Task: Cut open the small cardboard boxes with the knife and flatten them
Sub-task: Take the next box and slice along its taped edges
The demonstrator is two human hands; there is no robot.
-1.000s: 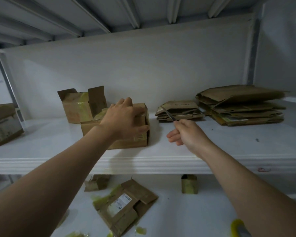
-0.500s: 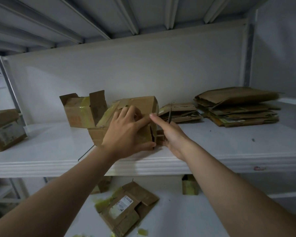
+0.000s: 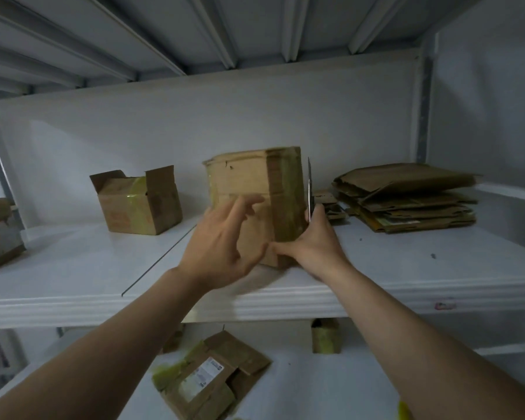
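We hold box (image 3: 249, 189) on end, tape (image 3: 285, 204) toward us for cutting.
Our left hand (image 3: 222, 241) open at its face; right hand (image 3: 315, 244) grips knife (image 3: 309, 186) upright at box's 3 o'clock.

Nine o'clock of taped box (image 3: 249, 189): bare shelf (image 3: 73, 268), then open box (image 3: 137, 207).
Three o'clock: upright knife (image 3: 309, 189) just beside, flattened stack (image 3: 406, 198) near.
Five o'clock: shelf bare.

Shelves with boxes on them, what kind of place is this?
Probably a storeroom or packing area. Plain white shelves sit one above another, a stack of flattened cardboard lies on the right, and an open box stands on the left.
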